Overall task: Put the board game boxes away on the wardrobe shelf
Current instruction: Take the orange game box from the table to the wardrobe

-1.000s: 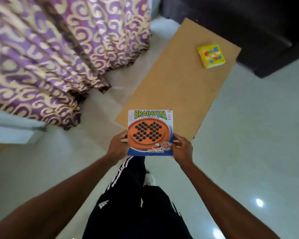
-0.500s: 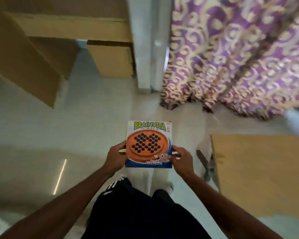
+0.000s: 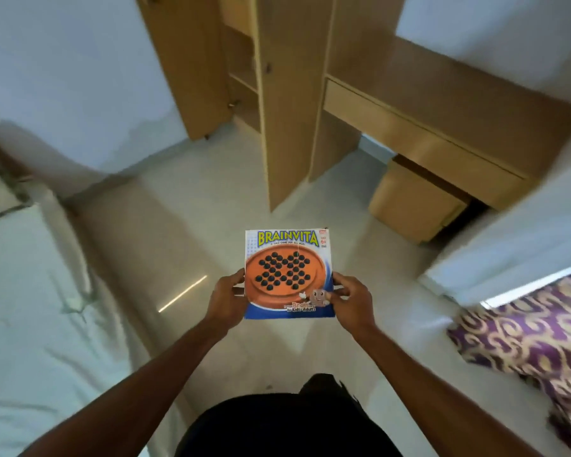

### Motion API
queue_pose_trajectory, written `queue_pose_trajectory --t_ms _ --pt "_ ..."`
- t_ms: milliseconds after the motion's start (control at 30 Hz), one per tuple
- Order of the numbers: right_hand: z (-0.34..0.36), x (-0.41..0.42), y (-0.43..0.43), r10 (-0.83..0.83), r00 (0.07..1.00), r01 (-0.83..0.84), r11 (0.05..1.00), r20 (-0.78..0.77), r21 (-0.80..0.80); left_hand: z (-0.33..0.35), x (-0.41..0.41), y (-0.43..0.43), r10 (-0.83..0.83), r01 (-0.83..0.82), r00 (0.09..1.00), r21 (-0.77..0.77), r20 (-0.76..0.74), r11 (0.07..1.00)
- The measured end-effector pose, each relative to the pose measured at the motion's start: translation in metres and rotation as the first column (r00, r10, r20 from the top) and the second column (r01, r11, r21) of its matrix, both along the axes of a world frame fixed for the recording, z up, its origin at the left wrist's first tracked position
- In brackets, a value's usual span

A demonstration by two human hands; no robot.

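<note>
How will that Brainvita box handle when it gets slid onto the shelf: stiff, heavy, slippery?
The Brainvita box looks like thin flat cardboard, so probably stiff but crushable. The left hand and right hand pinch only its edges, suggesting it is light. Its glossy print may slide easily.

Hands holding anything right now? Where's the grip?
Yes: the Brainvita box, held flat in both hands. Left hand grips its lower left edge, right hand its lower right edge, thumbs on the top face.
</note>
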State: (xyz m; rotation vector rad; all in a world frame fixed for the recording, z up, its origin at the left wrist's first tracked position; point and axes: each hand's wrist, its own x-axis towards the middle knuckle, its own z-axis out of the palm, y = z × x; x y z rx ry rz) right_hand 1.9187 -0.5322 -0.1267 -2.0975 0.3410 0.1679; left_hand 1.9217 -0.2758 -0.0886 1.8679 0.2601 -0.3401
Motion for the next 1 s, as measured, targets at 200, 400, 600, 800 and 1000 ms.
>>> queue_pose_trajectory --t_ms 200,400,600,800,1000 --pt "0.007 0.139 0.079 0.149 0.987 -0.15 0.989 0.062 0.011 0.017 0.083 0.068 0.232 -0.23 0.971 -0.054 0.049 0.972" --pt "0.027 0.311 0.16 0.249 0.964 -0.255 0.965 0.09 0.065 0.022 0.223 0.141 0.352 -0.354 0.932 0.009 0.092 0.935" --pt "0.044 0.445 0.219 0.351 0.933 -0.357 0.932 0.082 0.067 0.028 0.331 0.193 0.436 -0.435 0.893 -0.033 0.115 0.9" --pt "0.052 0.561 0.273 0.426 0.9 -0.432 0.901 0.095 0.049 0.03 0.438 0.241 0.515 -0.512 0.851 -0.053 0.102 0.857" --pt "0.036 0.696 0.329 0.369 0.924 -0.378 0.921 0.1 0.09 0.015 0.582 0.301 0.492 -0.493 0.868 -0.011 0.061 0.87"
